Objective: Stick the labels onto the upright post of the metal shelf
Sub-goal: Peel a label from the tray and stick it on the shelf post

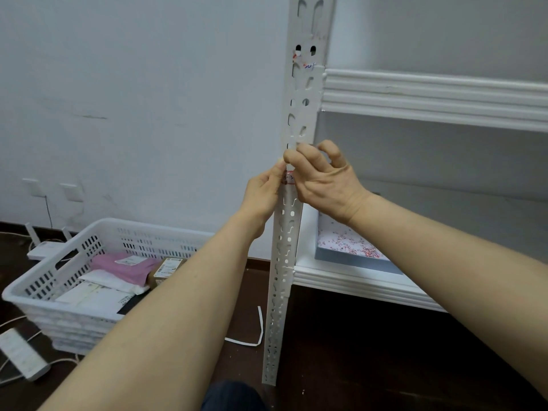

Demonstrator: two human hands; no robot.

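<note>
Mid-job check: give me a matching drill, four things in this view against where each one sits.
Things:
1 label
2 white basket
3 pink parcel
4 paper strip

Places:
A at the left, by the wall
B on the upright post, between left hand and right hand
C curled on the floor near that post's foot
D inside the white basket

Pairs: 1-B, 2-A, 3-D, 4-C.

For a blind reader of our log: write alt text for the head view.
The left hand and right hand hold a small red-edged label against the white perforated upright post of a metal shelf. A white basket of parcels sits on the dark floor to the left.
</note>
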